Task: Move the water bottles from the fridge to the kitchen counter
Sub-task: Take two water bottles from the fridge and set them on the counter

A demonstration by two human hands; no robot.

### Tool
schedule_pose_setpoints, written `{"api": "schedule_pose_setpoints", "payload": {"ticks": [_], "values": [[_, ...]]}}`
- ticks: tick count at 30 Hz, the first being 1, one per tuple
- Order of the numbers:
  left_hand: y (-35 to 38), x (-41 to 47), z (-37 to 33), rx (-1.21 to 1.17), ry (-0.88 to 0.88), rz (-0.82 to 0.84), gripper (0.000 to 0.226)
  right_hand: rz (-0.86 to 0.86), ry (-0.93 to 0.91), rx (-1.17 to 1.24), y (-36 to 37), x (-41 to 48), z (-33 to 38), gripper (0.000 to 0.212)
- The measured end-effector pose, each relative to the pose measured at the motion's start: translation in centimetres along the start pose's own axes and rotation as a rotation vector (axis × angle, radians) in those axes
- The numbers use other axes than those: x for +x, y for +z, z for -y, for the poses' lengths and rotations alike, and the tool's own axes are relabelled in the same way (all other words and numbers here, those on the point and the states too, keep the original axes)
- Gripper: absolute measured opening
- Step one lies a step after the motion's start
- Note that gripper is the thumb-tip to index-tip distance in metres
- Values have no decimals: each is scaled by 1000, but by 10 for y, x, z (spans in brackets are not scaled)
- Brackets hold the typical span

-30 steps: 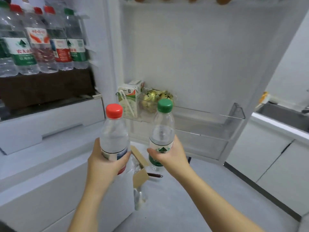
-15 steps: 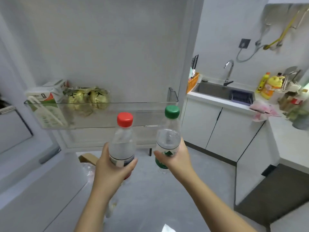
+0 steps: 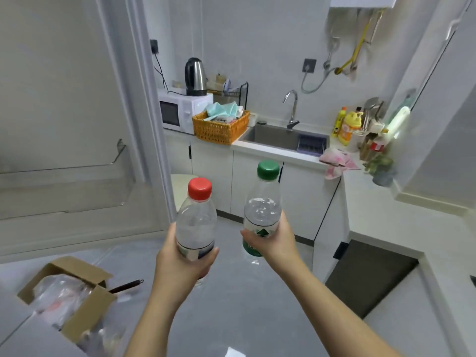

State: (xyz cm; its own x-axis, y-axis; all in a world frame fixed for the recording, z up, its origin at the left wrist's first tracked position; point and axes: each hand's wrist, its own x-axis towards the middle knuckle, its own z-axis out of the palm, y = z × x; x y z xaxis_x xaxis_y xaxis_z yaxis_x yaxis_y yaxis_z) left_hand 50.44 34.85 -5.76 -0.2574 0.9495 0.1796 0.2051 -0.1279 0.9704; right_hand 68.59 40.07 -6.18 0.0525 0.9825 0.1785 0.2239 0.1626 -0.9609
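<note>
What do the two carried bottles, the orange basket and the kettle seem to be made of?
The red-capped bottle and green-capped bottle look like clear glossy plastic: see-through, with opaque moulded caps. The basket seems woven wicker or an imitation; its weave shows. The kettle is likely stainless steel by its grey sheen, with a black, probably plastic, lid and handle.

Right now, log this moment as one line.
phase: carry | left grip: holds red-cap bottle | right grip: holds green-cap bottle | bottles: roughly upright, apart | counter: ahead right, not reached
</note>
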Motion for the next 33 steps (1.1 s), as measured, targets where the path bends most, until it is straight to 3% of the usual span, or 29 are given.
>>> {"api": "schedule_pose_setpoints", "payload": {"ticks": [11, 21, 33], "values": [[137, 12, -27, -69, 1, 155, 52, -129, 40, 15, -127, 23, -40, 52], [256, 88, -11, -91, -50, 310, 45, -270, 91, -22, -207, 98, -96, 58], [443, 187, -10, -25, 59, 633, 46, -623, 205, -88, -334, 189, -160, 55]]}}
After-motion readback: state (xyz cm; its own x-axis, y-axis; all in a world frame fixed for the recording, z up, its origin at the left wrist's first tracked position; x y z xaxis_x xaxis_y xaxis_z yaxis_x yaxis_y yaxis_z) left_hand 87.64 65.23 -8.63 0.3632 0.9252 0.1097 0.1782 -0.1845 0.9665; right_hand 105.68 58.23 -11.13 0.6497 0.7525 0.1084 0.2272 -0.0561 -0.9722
